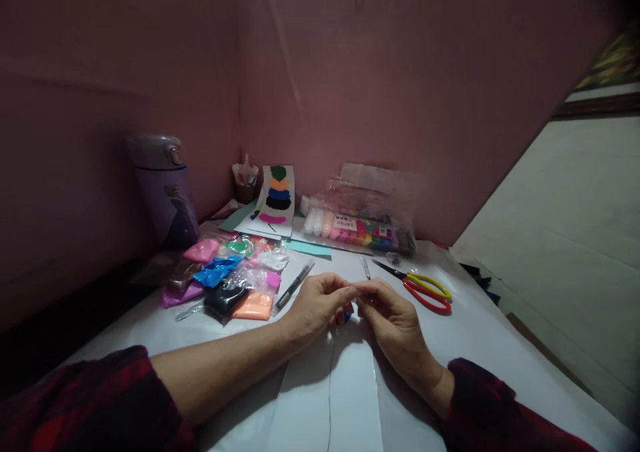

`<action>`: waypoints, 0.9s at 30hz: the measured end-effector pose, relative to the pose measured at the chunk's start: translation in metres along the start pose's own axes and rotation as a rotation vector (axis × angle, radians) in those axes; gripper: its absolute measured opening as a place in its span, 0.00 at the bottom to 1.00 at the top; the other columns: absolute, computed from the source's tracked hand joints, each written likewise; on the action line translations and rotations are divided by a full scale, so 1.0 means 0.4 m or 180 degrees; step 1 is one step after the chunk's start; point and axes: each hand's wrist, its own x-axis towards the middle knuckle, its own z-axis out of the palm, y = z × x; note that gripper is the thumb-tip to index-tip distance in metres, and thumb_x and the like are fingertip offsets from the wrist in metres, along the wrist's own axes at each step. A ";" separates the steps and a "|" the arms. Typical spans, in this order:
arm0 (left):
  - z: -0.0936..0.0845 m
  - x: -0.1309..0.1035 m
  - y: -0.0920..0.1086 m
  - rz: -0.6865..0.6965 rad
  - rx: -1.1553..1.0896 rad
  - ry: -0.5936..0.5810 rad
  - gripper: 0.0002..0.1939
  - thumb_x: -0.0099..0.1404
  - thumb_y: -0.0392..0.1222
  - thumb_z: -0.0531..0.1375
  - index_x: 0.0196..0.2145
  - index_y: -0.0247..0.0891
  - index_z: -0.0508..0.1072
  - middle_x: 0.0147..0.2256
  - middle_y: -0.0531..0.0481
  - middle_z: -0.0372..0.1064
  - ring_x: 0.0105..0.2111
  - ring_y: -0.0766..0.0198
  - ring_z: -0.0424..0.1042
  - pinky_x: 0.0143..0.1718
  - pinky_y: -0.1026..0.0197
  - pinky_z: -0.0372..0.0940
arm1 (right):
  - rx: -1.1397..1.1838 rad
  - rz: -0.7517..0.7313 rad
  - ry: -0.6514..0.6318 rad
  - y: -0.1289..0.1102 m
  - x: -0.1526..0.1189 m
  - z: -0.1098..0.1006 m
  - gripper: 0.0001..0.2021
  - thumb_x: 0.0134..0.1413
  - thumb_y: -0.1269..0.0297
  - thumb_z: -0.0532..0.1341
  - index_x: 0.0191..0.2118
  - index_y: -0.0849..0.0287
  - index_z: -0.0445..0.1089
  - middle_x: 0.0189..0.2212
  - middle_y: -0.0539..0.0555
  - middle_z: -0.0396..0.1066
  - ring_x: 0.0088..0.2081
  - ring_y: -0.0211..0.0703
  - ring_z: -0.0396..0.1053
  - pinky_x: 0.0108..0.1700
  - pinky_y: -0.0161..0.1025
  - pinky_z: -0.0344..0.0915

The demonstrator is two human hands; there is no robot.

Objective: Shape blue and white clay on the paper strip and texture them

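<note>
My left hand (320,300) and my right hand (393,315) meet at their fingertips above a white sheet of paper (333,385) with a thin dark line drawn down it. Both are closed in a pinch. A small piece of blue clay (347,317) peeks out under my left fingers, mostly hidden by them. Whatever lies between my right fingertips is too small or covered to make out. Just beyond the hands lies a slim clear-and-metal tool (365,268). A pen (294,287) rests left of my left hand.
Scissors (425,291) with red and yellow handles lie right. Bagged coloured clay, including a black packet (225,299), is heaped left, near a purple bottle (167,195). Behind are a painted card (279,219), a clear bag of clay (350,229) and a small holder (245,189) against the wall.
</note>
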 end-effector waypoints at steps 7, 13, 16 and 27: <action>0.001 0.006 -0.002 0.0085 0.0024 0.0142 0.16 0.53 0.50 0.63 0.27 0.34 0.66 0.19 0.54 0.65 0.16 0.73 0.61 0.17 0.69 0.55 | 0.0190 0.0341 0.0071 -0.011 -0.006 0.004 0.13 0.60 0.62 0.61 0.50 0.55 0.67 0.34 0.51 0.70 0.32 0.39 0.70 0.35 0.37 0.67; -0.002 -0.006 0.010 0.0161 -0.0128 0.0099 0.18 0.50 0.50 0.66 0.28 0.34 0.66 0.21 0.54 0.65 0.18 0.72 0.63 0.18 0.69 0.58 | 0.0103 0.0534 0.0016 -0.021 0.001 0.004 0.09 0.59 0.58 0.63 0.37 0.58 0.70 0.30 0.51 0.72 0.31 0.39 0.70 0.34 0.37 0.67; -0.004 -0.006 0.007 0.0165 -0.0181 0.0014 0.18 0.50 0.50 0.67 0.29 0.33 0.67 0.23 0.53 0.66 0.20 0.71 0.64 0.18 0.68 0.59 | 0.0144 0.0537 0.0053 -0.023 0.005 0.003 0.09 0.58 0.58 0.63 0.36 0.58 0.70 0.30 0.50 0.71 0.31 0.38 0.69 0.34 0.35 0.66; 0.002 0.002 -0.008 0.0088 -0.0111 0.0077 0.15 0.53 0.47 0.64 0.28 0.33 0.66 0.21 0.53 0.67 0.17 0.73 0.63 0.16 0.70 0.56 | 0.0286 0.0677 0.0001 -0.015 -0.003 0.002 0.10 0.60 0.56 0.62 0.36 0.58 0.67 0.25 0.47 0.67 0.26 0.34 0.63 0.25 0.32 0.58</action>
